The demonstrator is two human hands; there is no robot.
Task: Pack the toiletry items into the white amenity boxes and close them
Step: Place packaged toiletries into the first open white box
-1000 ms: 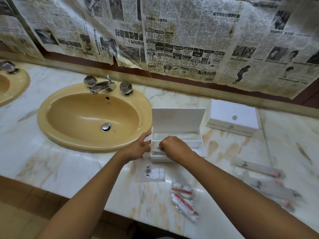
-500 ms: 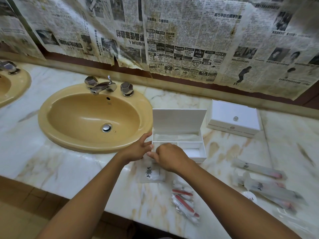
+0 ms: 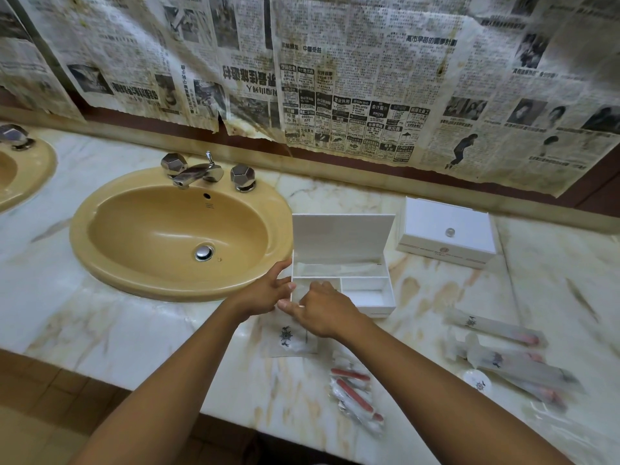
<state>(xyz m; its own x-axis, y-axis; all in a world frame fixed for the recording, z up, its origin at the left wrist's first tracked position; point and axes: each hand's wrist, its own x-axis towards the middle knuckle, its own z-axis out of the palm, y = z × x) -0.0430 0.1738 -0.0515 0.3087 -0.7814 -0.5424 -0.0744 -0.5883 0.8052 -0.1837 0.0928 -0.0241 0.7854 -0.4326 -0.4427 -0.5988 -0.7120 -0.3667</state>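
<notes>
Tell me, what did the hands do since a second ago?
The right hand drew back out of the open white box to its near-left corner, just above the flat sachet; whether it holds anything cannot be told. The left hand stayed against the box's left side. The lid stayed up, and the closed box and wrapped items did not move.

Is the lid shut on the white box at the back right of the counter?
Yes, the back box has its lid lying flat and closed, while the nearer box stands open.
</notes>
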